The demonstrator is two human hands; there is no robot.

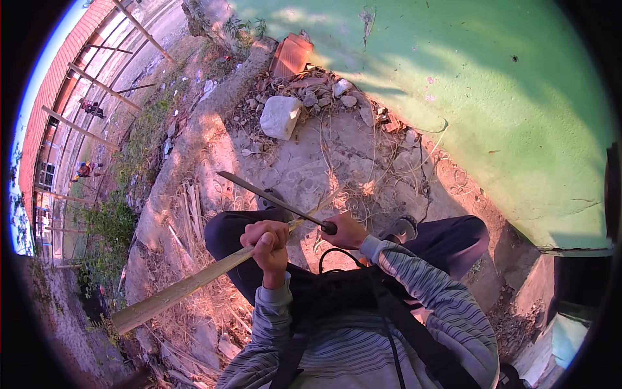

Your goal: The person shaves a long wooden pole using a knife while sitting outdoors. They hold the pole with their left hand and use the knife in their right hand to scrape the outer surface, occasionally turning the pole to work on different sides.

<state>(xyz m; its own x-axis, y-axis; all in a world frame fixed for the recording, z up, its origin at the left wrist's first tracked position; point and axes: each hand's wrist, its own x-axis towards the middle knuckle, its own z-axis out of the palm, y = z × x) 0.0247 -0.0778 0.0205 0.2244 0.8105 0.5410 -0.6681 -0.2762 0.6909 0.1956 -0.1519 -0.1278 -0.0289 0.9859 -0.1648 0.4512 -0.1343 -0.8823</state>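
Observation:
My left hand [267, 246] is closed round a long, pale split-wood strip [188, 288], possibly bamboo. The strip's broad end points to the lower left, and its thin end reaches past my knees toward the ground. In my right hand [348, 231] is the dark handle of a long-bladed knife [265, 194]. Its blade slants up and to the left, crossing above the strip just beyond my left fist; whether the two touch I cannot tell. Both hands are close together over my lap, between my bent knees.
A green wall [466, 97] rises at the right and far side. Near its foot lie a pale stone block [280, 117], a reddish tile [291, 56] and rubble. Loose strips [190, 207] and shavings cover the ground at left. Beyond are bushes [110, 227], poles and distant people.

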